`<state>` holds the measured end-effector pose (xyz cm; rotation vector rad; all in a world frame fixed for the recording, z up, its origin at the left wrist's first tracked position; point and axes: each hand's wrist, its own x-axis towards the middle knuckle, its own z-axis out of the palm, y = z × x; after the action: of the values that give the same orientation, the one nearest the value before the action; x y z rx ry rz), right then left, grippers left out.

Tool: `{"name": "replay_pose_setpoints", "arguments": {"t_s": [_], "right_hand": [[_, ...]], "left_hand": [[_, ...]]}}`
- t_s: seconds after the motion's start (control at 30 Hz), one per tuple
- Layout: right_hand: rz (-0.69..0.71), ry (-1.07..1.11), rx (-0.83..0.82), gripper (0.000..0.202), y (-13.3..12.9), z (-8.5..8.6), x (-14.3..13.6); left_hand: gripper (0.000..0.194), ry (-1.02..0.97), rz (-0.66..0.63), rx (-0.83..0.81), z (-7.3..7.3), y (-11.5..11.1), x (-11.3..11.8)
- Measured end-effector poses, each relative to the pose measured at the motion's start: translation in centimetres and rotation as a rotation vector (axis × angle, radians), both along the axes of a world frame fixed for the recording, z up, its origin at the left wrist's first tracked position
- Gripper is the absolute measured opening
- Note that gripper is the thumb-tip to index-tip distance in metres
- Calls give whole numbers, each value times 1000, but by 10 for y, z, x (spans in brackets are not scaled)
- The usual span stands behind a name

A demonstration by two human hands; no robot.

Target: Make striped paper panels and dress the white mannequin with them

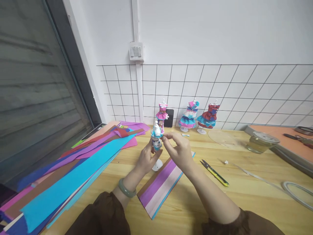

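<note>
A green bangle (127,188) rings the left wrist, nearest on the pale wooden surface (178,209). A flat layered strip of brown, purple, pale pink and blue paper (162,181) runs slantwise, near end left, far end right. Brightly coloured long paper strips (80,178) crowd the surface's left edge up to its far left corner. A white ring-shaped roll (285,188) sits at the right side; the yellow-and-black snips (215,173) lie closer to the middle, tips toward the far edge, wood showing between the two.

Mid-surface, the left hand (146,158) is clamped around the small white dress form in blue-and-white ruffles (156,133). Its long axis stands roughly upright, knob up, white round base (156,165) below, over the layered strip. The right hand's (181,150) thumb and forefinger come close together at its right side; whether they pinch it I cannot tell.

Beyond, near the far edge, stand the pink-dressed form (161,112), dark phone (169,118), tiered multicolour form (189,114) and red-and-blue form (209,114). A clear lidded cup (260,143) is toward the far right corner.
</note>
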<state>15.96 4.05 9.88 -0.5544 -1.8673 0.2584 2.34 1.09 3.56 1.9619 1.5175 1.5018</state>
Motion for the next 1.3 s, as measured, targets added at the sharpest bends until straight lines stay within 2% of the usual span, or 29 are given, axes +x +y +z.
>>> {"name": "replay_pose_setpoints", "arguments": {"t_s": [0.17,0.33,0.6,0.77,0.87,0.93,1.0,1.1,1.2,1.3], "right_hand": [[67,55,-111,14,-3,4,-1],[85,38,-136,19,-1,5,-1],[88,-42,-123,18,10,6,5],[139,-89,-103,17,9,9,9],[154,-124,-111,19,9,12,12],[143,-135,-110,20,10,13,14],[128,-132,-94,20,11,13,14],[102,-117,-67,18,13,11,14],[63,-97,-56,17,16,8,14],[33,-98,-61,17,17,7,14]], "left_hand": [[40,60,52,19,-1,2,-8],[46,63,125,62,-5,8,-18],[41,108,-31,24,0,4,-18],[37,109,-16,19,3,2,-17],[61,-28,-44,-14,-1,4,-17],[81,-224,-125,-76,-6,7,-16],[89,-422,-217,-150,-10,10,-15],[79,-556,-269,-198,-14,15,-16],[59,-572,-277,-157,-14,19,-17],[54,-590,-264,-137,-13,21,-18]]}}
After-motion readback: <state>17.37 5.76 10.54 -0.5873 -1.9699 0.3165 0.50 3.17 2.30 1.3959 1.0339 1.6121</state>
